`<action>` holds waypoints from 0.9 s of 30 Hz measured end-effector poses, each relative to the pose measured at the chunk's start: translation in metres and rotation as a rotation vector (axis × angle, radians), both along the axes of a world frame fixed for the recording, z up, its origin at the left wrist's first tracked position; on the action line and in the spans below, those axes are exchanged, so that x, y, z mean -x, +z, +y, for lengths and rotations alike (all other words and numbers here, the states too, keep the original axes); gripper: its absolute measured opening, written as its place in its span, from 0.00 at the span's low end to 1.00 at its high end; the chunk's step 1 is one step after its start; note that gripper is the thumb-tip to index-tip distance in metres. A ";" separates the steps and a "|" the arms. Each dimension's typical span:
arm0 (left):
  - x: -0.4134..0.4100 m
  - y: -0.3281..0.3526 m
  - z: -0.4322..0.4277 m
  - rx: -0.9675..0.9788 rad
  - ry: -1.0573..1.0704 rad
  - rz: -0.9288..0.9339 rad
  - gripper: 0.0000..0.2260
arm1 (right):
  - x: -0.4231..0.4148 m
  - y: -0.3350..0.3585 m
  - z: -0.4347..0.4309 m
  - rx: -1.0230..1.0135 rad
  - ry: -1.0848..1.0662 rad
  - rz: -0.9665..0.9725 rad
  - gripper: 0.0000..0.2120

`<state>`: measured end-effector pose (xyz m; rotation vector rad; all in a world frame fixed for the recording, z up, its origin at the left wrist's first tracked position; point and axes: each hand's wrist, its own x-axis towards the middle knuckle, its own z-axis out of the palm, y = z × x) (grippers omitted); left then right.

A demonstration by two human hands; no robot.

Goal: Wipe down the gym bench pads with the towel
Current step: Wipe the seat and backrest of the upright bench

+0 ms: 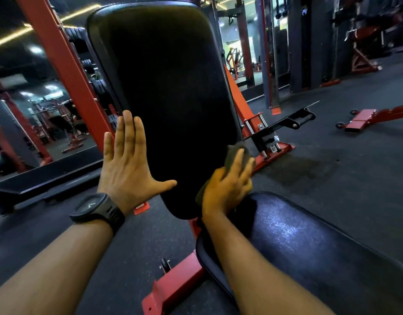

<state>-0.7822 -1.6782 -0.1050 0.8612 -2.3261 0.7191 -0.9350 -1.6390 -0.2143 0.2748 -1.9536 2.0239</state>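
A black upright back pad [168,87] of a red-framed gym bench fills the middle of the view. Its black seat pad [309,251] lies lower right. My left hand [127,164], with a black watch on the wrist, is flat and spread against the back pad's lower left edge. My right hand [227,187] presses a dark grey towel [234,153] onto the back pad's lower right edge; the towel sticks out above the fingers.
The red bench frame [173,287] runs along the dark rubber floor below the pads. A red rack upright [66,71] and a mirror stand at left. Another red bench [366,119] lies on the floor at right. A black adjustment bar [293,121] juts out behind the pad.
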 end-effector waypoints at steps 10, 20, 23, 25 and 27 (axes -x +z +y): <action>0.017 -0.002 0.000 0.201 0.096 -0.097 0.63 | 0.011 0.036 -0.001 -0.137 0.112 0.364 0.28; 0.020 -0.003 -0.004 0.241 0.065 -0.073 0.59 | -0.024 0.021 0.002 -0.125 0.160 0.485 0.28; 0.019 -0.002 -0.003 0.257 0.095 -0.108 0.61 | 0.030 0.056 -0.009 -0.149 0.107 0.480 0.28; 0.019 -0.002 -0.002 0.263 0.110 -0.119 0.61 | 0.064 0.057 -0.008 -0.118 0.082 0.263 0.30; 0.020 -0.002 -0.001 0.259 0.115 -0.115 0.62 | 0.070 0.040 -0.005 -0.061 0.093 -0.050 0.31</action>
